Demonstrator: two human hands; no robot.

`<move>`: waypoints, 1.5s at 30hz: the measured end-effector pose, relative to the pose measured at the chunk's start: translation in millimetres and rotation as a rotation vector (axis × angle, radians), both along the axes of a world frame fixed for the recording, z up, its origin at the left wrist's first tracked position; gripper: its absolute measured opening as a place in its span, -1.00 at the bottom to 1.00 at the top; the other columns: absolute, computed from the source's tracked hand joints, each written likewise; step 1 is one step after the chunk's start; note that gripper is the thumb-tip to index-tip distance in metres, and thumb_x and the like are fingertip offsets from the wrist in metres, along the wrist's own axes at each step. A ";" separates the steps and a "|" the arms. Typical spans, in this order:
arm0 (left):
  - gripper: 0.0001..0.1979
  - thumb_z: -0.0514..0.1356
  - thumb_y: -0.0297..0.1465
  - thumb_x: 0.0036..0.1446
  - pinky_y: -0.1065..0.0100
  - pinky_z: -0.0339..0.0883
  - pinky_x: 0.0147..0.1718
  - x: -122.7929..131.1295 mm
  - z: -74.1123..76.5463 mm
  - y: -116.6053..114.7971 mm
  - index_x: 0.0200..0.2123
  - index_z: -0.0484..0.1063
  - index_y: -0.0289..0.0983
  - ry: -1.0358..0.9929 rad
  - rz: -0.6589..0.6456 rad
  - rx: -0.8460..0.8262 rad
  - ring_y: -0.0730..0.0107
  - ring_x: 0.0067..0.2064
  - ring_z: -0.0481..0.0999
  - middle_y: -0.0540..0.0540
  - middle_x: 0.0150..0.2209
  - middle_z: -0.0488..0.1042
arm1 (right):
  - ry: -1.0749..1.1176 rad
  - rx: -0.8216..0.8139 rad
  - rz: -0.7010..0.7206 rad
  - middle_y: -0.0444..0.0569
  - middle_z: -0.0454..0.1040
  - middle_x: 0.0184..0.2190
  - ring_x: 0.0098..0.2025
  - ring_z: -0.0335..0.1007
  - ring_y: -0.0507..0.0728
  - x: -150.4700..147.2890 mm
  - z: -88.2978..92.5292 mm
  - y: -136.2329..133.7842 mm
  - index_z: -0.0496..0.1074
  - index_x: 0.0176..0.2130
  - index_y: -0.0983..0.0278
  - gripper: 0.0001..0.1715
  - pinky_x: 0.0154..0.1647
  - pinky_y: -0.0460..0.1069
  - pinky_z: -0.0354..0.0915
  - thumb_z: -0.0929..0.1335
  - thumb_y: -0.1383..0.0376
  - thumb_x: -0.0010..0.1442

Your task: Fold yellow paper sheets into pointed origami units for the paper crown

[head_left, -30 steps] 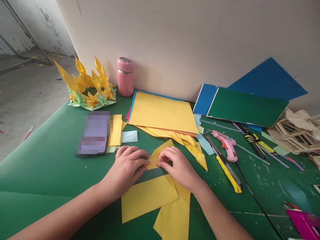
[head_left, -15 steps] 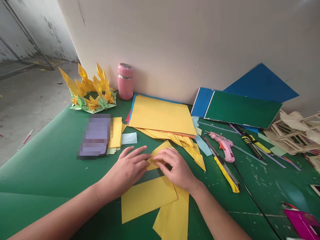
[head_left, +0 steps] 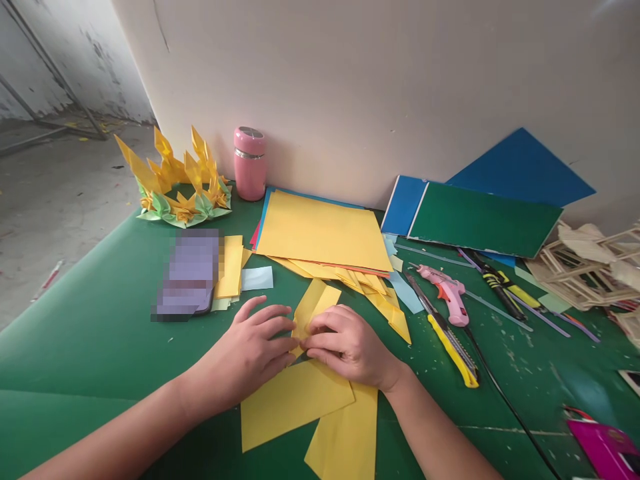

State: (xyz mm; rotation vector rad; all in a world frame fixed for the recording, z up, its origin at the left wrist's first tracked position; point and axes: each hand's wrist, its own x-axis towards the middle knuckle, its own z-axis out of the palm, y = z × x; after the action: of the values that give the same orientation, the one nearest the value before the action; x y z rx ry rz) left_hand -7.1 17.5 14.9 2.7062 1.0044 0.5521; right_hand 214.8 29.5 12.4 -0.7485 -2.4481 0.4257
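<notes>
A partly folded yellow paper (head_left: 314, 303) lies on the green table between my two hands. My left hand (head_left: 261, 343) rests at its left edge with the fingers spread, the fingertips touching the paper. From the right, my right hand (head_left: 345, 343) pinches the lower part of the same paper with bent fingers. Just below both hands is a flat yellow sheet (head_left: 295, 403), which overlaps another yellow sheet (head_left: 350, 430). Folded yellow pieces (head_left: 380, 300) lie under and beside a stack of coloured paper topped by a yellow sheet (head_left: 323, 230).
At the left stand a yellow and green paper crown (head_left: 185, 193) and a pink flask (head_left: 250, 167), with a blurred phone (head_left: 187, 273) in front. On the right lie a yellow cutter (head_left: 453, 350), a pink glue gun (head_left: 450, 293) with its cord, blue and green boards (head_left: 485, 217) and pliers (head_left: 503, 287).
The folded yellow paper has turned and now shows a longer upright strip. My right hand has moved slightly down, its fingers at the paper's lower part. My left hand has shifted very little.
</notes>
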 end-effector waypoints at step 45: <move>-0.68 -0.10 -0.47 0.33 0.19 0.29 0.02 9.5 10.7 -4.1 -0.17 0.45 -0.29 0.033 -0.216 -0.047 0.31 -0.20 0.47 -0.13 -0.23 0.52 | 0.419 -0.387 -0.596 -0.08 0.49 -0.42 -0.43 0.37 0.04 -6.9 -13.9 5.1 0.47 -0.11 0.26 -0.71 -0.35 -0.05 0.38 0.34 0.29 0.13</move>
State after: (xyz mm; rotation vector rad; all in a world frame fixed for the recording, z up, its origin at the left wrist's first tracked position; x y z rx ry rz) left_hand 2.4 13.4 25.6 2.7433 0.7090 0.4398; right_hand 207.9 34.6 -1.4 -1.3399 -1.6678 0.7351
